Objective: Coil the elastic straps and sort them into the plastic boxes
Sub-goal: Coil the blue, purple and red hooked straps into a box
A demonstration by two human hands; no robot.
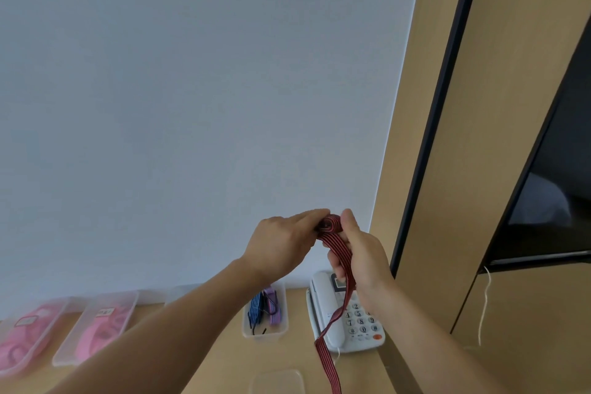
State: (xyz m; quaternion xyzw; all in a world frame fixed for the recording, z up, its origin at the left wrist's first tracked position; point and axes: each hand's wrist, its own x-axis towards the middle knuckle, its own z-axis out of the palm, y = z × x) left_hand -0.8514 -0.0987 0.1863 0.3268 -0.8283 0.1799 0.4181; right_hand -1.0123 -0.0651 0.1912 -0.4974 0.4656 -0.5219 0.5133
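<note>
Both hands raised in front of pale wall [192, 89], above desk [224, 358]. Left hand [281, 246] closed, fingertips pinching small coiled end of red-and-black striped elastic strap [332, 224]. Right hand [358, 253] curled around strap just below coil, thumb up against roll. Loose tail of strap hanging down past white desk telephone [345, 313], out of bottom edge of view. Along back edge of desk: two clear plastic boxes [92, 329] with pink straps at left, blurred; small clear box [265, 317] holding blue and purple straps [263, 305] beside telephone. Clear lid [276, 381] at near edge.
</note>
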